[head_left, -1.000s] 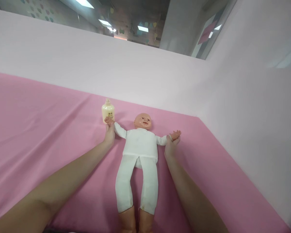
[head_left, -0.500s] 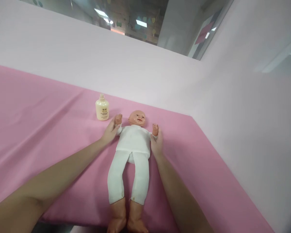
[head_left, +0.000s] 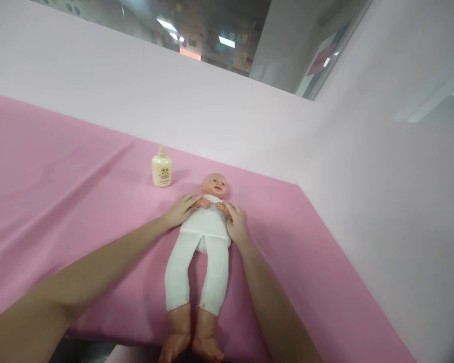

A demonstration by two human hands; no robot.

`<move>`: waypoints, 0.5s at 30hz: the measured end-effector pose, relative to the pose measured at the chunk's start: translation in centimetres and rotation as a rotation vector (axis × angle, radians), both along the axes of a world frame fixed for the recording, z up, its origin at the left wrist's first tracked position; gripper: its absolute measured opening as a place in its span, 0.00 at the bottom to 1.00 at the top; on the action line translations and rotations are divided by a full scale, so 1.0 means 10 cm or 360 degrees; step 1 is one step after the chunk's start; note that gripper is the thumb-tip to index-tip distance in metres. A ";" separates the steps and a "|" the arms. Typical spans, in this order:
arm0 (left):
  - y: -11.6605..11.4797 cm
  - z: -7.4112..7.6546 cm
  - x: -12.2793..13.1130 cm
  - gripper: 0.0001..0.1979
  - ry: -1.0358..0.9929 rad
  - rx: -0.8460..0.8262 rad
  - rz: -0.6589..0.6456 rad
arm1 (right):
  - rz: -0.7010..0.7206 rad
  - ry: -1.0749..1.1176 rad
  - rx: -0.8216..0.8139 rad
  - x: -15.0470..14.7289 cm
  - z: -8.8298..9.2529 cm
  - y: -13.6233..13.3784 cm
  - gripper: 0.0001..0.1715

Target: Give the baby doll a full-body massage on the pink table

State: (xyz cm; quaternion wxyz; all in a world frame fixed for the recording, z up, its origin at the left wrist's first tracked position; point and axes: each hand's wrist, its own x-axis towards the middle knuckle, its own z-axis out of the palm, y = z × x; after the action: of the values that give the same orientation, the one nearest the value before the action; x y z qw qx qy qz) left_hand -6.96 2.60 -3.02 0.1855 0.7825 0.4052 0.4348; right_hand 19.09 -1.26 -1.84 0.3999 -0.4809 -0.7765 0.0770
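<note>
On the pink sheet (head_left: pixel 98 212), a baby doll (head_left: pixel 206 224) lies on its back, its torso between the person's left hand (head_left: pixel 180 212) and right hand (head_left: pixel 237 223). Each is partly closed, fingers gripping one of the doll's bent arms. Farther back, a cream-coloured bottle (head_left: pixel 162 170) stands upright before the white wall (head_left: pixel 249 121).

The baby doll (head_left: pixel 205 227) has smooth, glossy, plastic-looking skin; its top (head_left: pixel 212 219) and trousers (head_left: pixel 177 275) are matt cloth. Near the doll's head, the bottle (head_left: pixel 162 172) looks smooth and shiny. Beneath the doll, the creased sheet (head_left: pixel 98 201) looks matt. Beyond it are a smooth wall (head_left: pixel 166 101) and glossy window glass (head_left: pixel 208 25).
</note>
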 end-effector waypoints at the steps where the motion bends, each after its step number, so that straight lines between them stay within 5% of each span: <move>1: 0.00 0.01 -0.01 0.22 0.0011 0.0004 -0.0007 | -0.0001 0.0028 -0.0001 0.00 -0.01 0.00 0.42; 7: 0.01 0.06 -0.07 0.23 -0.0236 -0.0040 0.0006 | -0.0179 0.0639 0.0009 -0.01 -0.02 0.00 0.37; 15: 0.25 -0.09 -0.20 0.19 -0.1371 -0.0339 0.0414 | -0.0554 0.1428 0.0057 0.18 -0.02 0.20 0.39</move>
State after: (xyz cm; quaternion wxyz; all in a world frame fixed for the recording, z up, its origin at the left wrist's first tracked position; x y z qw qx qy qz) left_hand -8.94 5.07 -3.91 0.3604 0.4497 0.4285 0.6959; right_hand 20.86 0.74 -2.08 0.7106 -0.5161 -0.4363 0.1955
